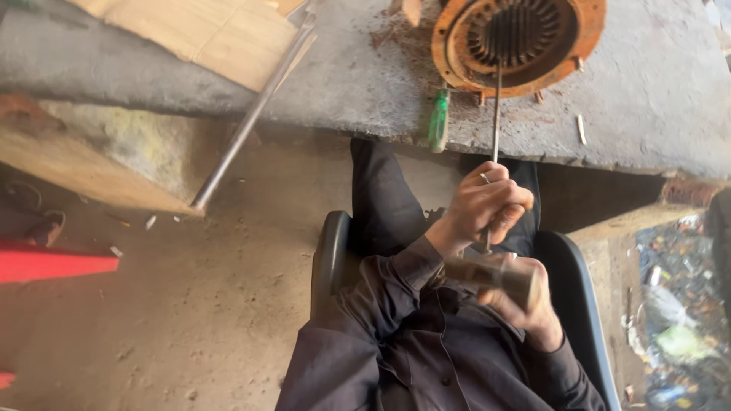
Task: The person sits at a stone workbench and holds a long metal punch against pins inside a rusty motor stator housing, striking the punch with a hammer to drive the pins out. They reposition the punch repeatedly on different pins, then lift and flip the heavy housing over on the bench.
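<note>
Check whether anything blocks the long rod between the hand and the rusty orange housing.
Nothing visible does. The left hand grips the rod, which runs clear up to the slotted core of the orange housing. The green-handled screwdriver lies to its left, apart from it. The right hand holds a hammer below.

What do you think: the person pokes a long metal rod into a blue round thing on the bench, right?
Not blue: the round thing is rusty orange, as the head view shows. The left hand does hold the long metal rod with its tip in it, on the bench.
</note>
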